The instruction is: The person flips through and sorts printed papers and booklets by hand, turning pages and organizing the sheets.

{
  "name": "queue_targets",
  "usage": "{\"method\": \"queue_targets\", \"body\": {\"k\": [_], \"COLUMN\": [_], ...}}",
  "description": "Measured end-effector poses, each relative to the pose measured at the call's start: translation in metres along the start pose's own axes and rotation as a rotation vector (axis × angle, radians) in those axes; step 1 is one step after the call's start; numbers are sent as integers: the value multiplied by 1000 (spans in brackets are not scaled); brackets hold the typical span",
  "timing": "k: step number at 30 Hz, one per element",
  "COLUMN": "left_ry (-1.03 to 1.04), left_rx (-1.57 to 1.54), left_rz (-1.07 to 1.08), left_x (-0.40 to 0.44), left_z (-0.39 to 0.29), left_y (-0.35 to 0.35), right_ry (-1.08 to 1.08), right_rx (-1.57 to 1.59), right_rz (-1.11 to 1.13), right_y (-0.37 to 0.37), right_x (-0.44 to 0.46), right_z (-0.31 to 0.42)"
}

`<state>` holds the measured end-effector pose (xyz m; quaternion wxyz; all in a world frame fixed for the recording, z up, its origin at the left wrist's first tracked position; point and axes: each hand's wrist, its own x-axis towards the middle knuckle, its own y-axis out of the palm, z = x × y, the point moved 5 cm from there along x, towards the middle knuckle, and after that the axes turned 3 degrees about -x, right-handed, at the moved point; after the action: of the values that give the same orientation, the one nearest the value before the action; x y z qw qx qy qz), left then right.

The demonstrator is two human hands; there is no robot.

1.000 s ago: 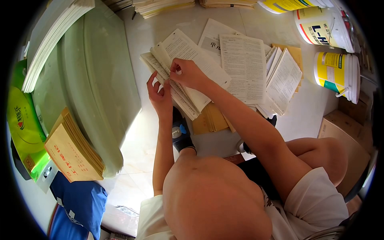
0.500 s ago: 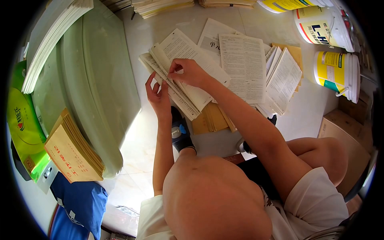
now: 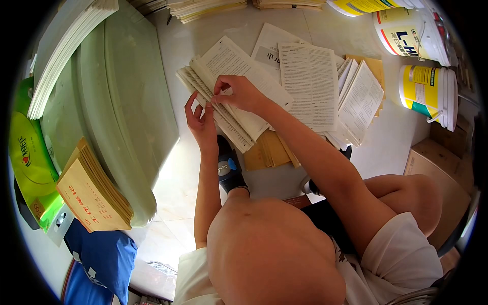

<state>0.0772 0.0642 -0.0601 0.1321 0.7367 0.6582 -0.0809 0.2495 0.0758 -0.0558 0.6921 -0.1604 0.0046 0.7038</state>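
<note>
A stack of printed sheets [image 3: 235,133] lies slanted in front of me, its upper pages folded back to the right in a bent flap [image 3: 223,63]. My left hand [image 3: 202,124] is at the near-left edge of the stack, thumb and fingers curled on that edge. Above the pages, my right hand [image 3: 240,94] pinches at the folded-back sheets, thumb and index finger together close to the left fingertips. What exactly lies between the right fingertips is partly hidden. Brown paper envelopes [image 3: 269,151] rest under the stack.
To the right lie a printed page [image 3: 308,86], another paper stack [image 3: 360,104] and a brown envelope [image 3: 373,68]. White-and-yellow buckets [image 3: 427,94] stand at the right, above a cardboard box [image 3: 437,175]. A pale green cabinet-like surface [image 3: 127,91] borders the left, with envelopes [image 3: 91,198] on it.
The right fingertips have shifted very slightly, and the bent edge of the folded-back sheets has moved a little. My left hand stays where it was.
</note>
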Motion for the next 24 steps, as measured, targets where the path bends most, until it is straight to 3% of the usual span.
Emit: {"method": "queue_targets", "body": {"k": [14, 24], "left_ry": [-2, -30], "left_rx": [3, 57], "left_rz": [-20, -21], "left_x": [-1, -3], "left_z": [-3, -13], "left_y": [2, 8], "right_ry": [-146, 22], "right_rx": [-190, -102], "right_rz": [9, -46], "right_y": [5, 5], "right_x": [0, 3], "right_z": [9, 0]}}
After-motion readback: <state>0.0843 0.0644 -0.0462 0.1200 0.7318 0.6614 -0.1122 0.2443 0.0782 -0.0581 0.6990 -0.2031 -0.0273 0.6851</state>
